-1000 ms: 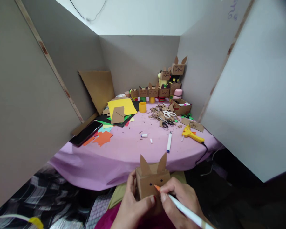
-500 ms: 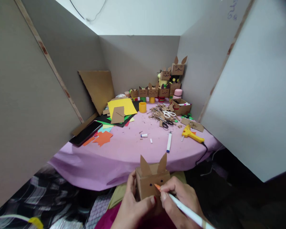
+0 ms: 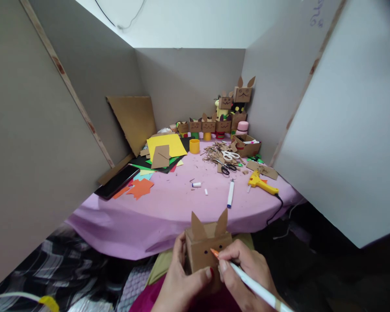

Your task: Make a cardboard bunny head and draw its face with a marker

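Observation:
A small cardboard box (image 3: 198, 258) with two pointed ears sits low in front of me, its face turned toward me. Two dark dots mark that face like eyes. My left hand (image 3: 186, 277) grips the box around its left side, thumb across the lower front. Pinched in my right hand (image 3: 243, 273) is a white marker (image 3: 256, 289) with an orange tip end. The tip is at the face between the two dots; whether it touches cannot be told. Beyond the box, on the pink cloth, lie a white marker with a blue end (image 3: 230, 195) and a small cap (image 3: 196, 185).
A yellow glue gun (image 3: 261, 183) with a cord lies at right. Scissors (image 3: 229, 168) rest by cardboard scraps (image 3: 214, 152). Coloured paper (image 3: 167, 145) and a phone (image 3: 118, 182) lie left. Several eared cardboard figures (image 3: 209, 125) stand at the back; partition walls (image 3: 195, 82) enclose the table.
The marker tip has shifted very slightly at the box's face. Both hands and the box otherwise stay in place.

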`<state>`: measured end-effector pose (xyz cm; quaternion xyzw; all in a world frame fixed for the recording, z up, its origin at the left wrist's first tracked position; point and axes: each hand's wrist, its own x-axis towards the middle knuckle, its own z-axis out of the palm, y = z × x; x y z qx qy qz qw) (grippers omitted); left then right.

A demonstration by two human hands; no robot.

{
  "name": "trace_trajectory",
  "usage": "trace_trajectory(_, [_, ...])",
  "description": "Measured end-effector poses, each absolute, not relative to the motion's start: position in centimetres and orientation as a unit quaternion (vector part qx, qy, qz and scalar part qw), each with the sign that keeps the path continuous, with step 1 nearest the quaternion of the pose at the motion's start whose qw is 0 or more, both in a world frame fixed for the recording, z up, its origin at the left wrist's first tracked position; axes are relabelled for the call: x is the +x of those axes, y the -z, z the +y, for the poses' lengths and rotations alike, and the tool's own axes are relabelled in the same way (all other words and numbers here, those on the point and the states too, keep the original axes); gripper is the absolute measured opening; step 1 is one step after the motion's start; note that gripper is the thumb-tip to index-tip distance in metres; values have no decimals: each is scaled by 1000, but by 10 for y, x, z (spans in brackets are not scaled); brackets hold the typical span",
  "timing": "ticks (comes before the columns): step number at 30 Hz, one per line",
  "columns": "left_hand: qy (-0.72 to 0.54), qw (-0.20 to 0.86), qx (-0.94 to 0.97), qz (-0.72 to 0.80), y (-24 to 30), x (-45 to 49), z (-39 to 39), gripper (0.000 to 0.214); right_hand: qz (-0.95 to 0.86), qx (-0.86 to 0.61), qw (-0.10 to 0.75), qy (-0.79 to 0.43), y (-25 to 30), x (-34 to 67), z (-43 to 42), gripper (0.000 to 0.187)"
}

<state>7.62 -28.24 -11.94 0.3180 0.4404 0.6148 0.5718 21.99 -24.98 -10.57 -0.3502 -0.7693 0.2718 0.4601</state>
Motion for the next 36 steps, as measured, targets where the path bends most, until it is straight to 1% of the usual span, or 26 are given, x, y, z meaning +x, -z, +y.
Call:
trace_trajectory(7, [-613, 574, 322, 437, 123, 76, -282, 78, -779, -341, 461, -254, 101, 219, -249, 13])
trace_trajectory(16, [-594, 571, 340, 454, 122, 74, -282, 78, -774, -339, 459, -276, 103, 218, -249, 14])
trace_trajectory(26, [-606, 555, 334, 461, 119, 76, -282, 77, -766, -328, 465, -299, 103, 216, -250, 15])
trace_trajectory(32, [-605, 556, 332, 463, 120, 76, -281, 82, -770, -322, 460, -302, 104, 217, -248, 13])
trace_trajectory(36, [-604, 551, 335, 469, 120, 76, -281, 80, -767, -313, 461, -319, 103, 217, -248, 13])
